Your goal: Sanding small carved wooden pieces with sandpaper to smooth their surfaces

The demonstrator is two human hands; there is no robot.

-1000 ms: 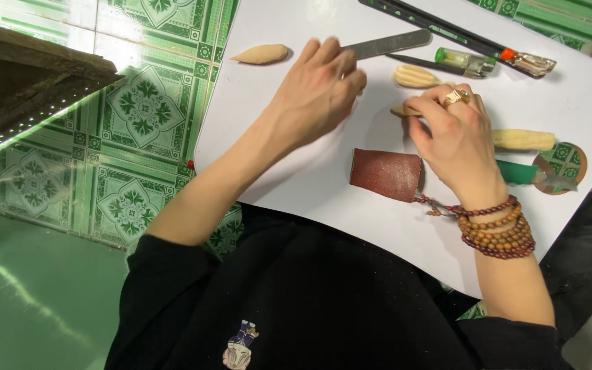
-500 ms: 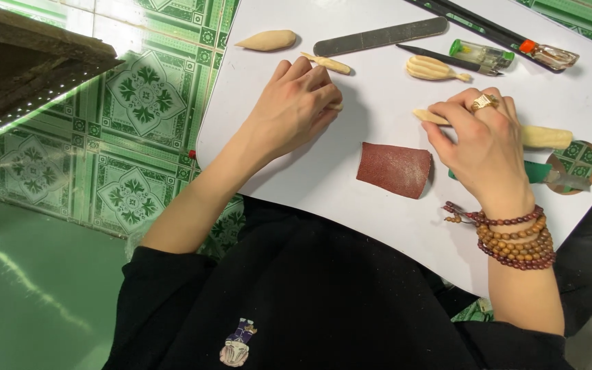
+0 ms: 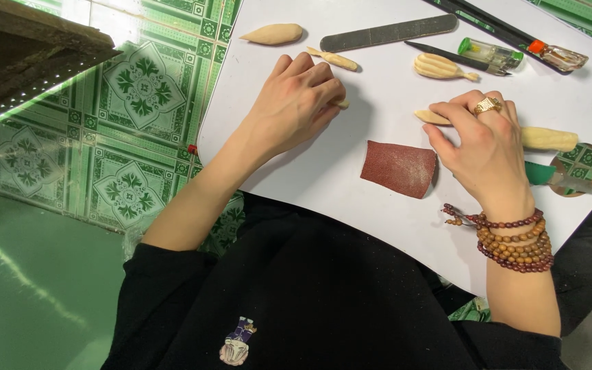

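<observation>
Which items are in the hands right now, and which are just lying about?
In hand:
- left hand: small pale wood piece, mostly hidden
- right hand: pale wood piece

Lying about:
- sandpaper
- long file
- carved ribbed piece
- smooth oval blank
- lighter

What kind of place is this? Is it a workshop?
Probably a small home craft spot set up on the floor, not a real workshop. A white board lies over green patterned floor tiles, and on it sit carved pale wood pieces, a long sanding file and a scrap of reddish sandpaper.
</observation>
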